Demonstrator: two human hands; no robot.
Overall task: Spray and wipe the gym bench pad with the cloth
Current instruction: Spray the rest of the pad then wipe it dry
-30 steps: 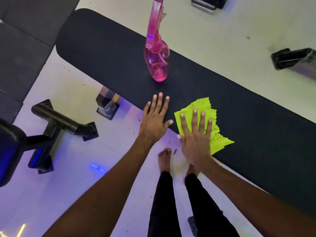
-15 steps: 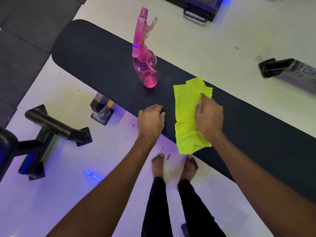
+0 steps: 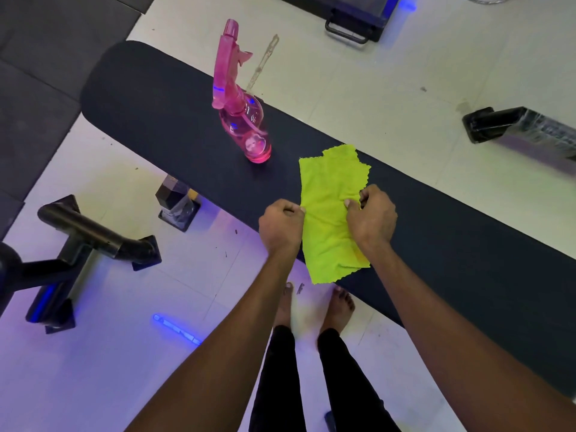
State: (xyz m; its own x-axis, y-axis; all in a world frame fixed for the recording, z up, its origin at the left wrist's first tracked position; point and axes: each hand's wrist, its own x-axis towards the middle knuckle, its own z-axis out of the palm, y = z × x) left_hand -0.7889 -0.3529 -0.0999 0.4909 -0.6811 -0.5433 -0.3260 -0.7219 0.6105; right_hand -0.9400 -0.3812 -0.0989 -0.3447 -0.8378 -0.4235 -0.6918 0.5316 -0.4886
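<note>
The bench pad (image 3: 156, 120) runs long from upper left to lower right. I see the cloth (image 3: 333, 213) draped across its near edge, my left hand (image 3: 280, 226) and right hand (image 3: 372, 218) each pinching a side. The spray bottle (image 3: 241, 113) stands just beyond, probably nearer my left.

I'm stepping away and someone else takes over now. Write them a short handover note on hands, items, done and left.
Left hand: pinching the left edge of the yellow-green microfibre cloth.
Right hand: gripping the cloth's right side.
The cloth lies across the black gym bench pad, its near end hanging over the edge.
The pink translucent spray bottle stands upright on the pad, left of the cloth, untouched.
Done: cannot tell whether the pad was sprayed.
Left: spray if needed, wipe the pad.
</note>
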